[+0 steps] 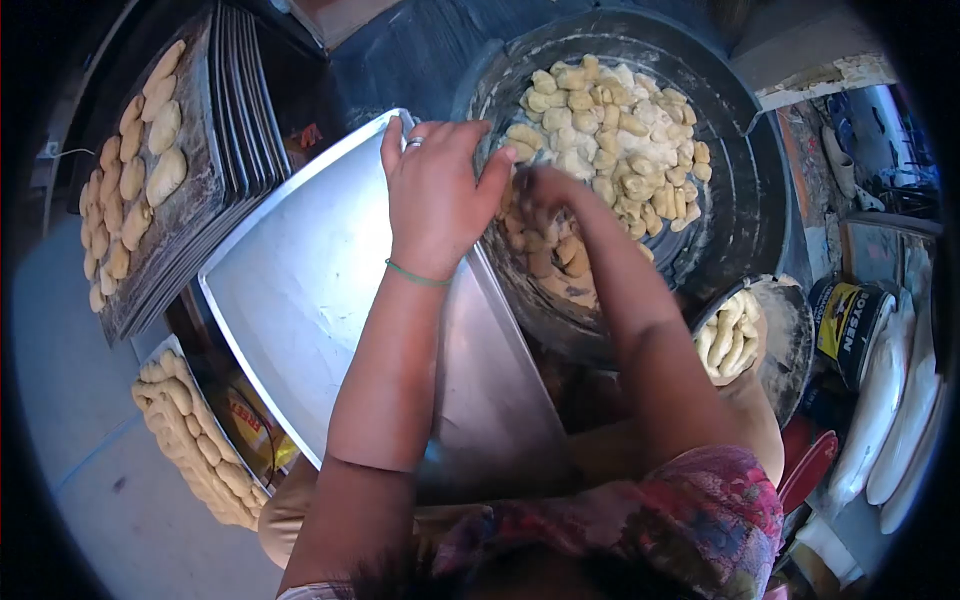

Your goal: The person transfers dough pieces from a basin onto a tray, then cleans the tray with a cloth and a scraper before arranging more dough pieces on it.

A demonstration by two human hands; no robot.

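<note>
My left hand (pixel 440 185) is over the upper corner of a shiny metal tray (pixel 310 240), its fingers bent over the rim and its thumb pointing right. It has a ring and a green wrist band. The tray lies tilted across my lap, with no dough on its visible surface. My right hand (pixel 548 195) reaches into a large dark basin (pixel 745 160), among small floured dough pieces (pixel 640 130). Shadow and blur hide its fingers, so I cannot see whether it holds a piece. Darker-looking dough pieces (pixel 572 255) lie beside it in shade.
At left, a stack of dark baking trays (pixel 240 110) bears oval dough pieces (pixel 165 175) on top. Below it, another tray holds packed dough rolls (pixel 190 435). On the right are a bowl (pixel 790 335) with dough strips (pixel 730 335), a Boysen can (pixel 850 330) and plastic-wrapped bundles (pixel 875 410).
</note>
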